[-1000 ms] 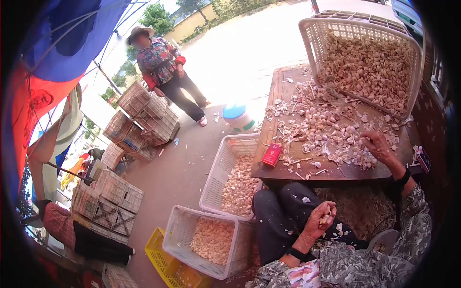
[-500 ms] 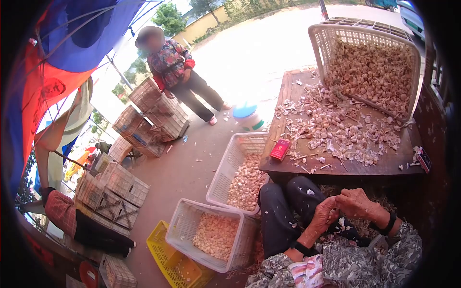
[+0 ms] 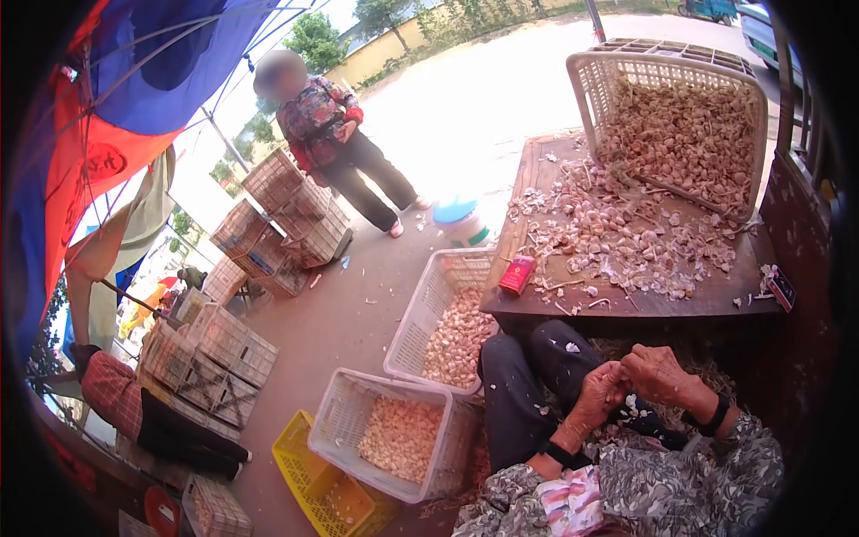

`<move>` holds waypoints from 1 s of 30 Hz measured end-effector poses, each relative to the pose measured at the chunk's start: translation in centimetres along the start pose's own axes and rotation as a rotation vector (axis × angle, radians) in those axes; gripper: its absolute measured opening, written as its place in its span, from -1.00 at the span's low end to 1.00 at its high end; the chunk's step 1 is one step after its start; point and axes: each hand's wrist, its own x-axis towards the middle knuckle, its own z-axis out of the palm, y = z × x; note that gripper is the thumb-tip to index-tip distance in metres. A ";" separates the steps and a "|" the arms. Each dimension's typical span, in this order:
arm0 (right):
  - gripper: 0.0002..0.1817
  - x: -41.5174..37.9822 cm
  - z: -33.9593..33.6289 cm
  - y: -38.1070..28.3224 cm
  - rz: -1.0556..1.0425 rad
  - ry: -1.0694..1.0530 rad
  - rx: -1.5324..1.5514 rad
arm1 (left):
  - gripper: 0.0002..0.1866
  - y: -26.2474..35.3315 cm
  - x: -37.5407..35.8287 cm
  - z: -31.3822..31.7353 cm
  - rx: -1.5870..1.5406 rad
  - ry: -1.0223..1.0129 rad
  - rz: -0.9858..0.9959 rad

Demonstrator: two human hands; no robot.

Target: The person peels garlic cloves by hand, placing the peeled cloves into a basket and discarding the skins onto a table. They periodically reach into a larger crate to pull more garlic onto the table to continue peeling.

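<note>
My left hand [image 3: 597, 396] and my right hand [image 3: 659, 374] meet above my lap, fingertips close together. The fingers of both are curled in a pinch, and whatever they pinch is hidden or too small to make out. Flakes of garlic skin lie on my dark trousers [image 3: 517, 383]. Beyond my knees stands a wooden table [image 3: 537, 174] strewn with garlic cloves [image 3: 617, 228] and loose skins. A white plastic crate [image 3: 580, 85] lies tipped on its side there, full of garlic [image 3: 684, 134].
A red packet [image 3: 517, 275] lies near the table's edge. Left of my legs stand two white crates of cloves, one nearer [image 3: 327, 430] and one farther [image 3: 407, 345], beside a yellow crate [image 3: 300, 465]. One person [image 3: 318, 121] stands ahead; another [image 3: 116, 394] bends at left, near stacked crates [image 3: 224, 345].
My hands have shifted slightly upward and remain close together. The standing person's arm has moved a little. The whole view has tilted slightly.
</note>
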 end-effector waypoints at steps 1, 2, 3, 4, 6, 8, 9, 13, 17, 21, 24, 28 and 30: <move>-0.84 0.0 0.1 -0.2 -0.006 0.050 -0.004 | -0.77 -0.2 0.0 -0.1 -0.001 0.001 0.001; -0.83 0.0 0.3 -0.4 -0.012 0.100 -0.008 | -0.76 -0.3 0.1 -0.3 0.002 -0.013 0.020; -0.83 -0.1 0.7 -0.4 -0.013 0.099 -0.006 | -0.76 -0.4 0.1 -0.5 0.005 -0.026 0.038; -0.84 -0.2 1.3 -0.3 0.020 0.122 -0.014 | -0.76 -0.4 0.0 -0.6 0.005 -0.023 0.039; -0.84 -0.2 2.1 -0.1 0.048 0.145 -0.021 | -0.79 -0.4 0.0 -0.9 -0.045 -0.053 0.033; -0.84 -0.1 2.6 0.0 0.040 0.197 -0.026 | -0.77 -0.6 0.1 -0.9 -0.027 -0.021 0.029; -0.84 0.0 2.8 -0.1 0.040 0.197 -0.025 | -0.76 -0.7 0.2 -1.0 -0.012 0.008 0.022; -0.82 0.2 3.4 -0.6 0.063 0.293 -0.043 | -0.76 -0.4 0.1 -0.7 -0.024 0.020 0.046; -0.77 1.2 3.7 -1.5 0.099 0.352 -0.029 | -0.75 -0.6 0.2 -0.5 -0.037 0.085 0.117; -0.76 1.9 4.5 -1.9 0.121 0.482 0.073 | -0.74 -0.1 -0.1 -0.1 -0.022 0.086 0.177; -0.79 2.0 5.1 -1.7 0.109 0.505 0.069 | -0.74 0.3 -0.3 0.1 0.099 0.119 0.220; -0.88 2.3 3.7 -2.4 0.045 0.456 0.010 | -0.75 -0.4 0.2 -1.0 0.132 0.082 0.256; -0.86 2.4 3.5 -2.6 0.032 0.444 -0.030 | -0.76 -0.7 0.2 -1.7 0.131 0.025 0.249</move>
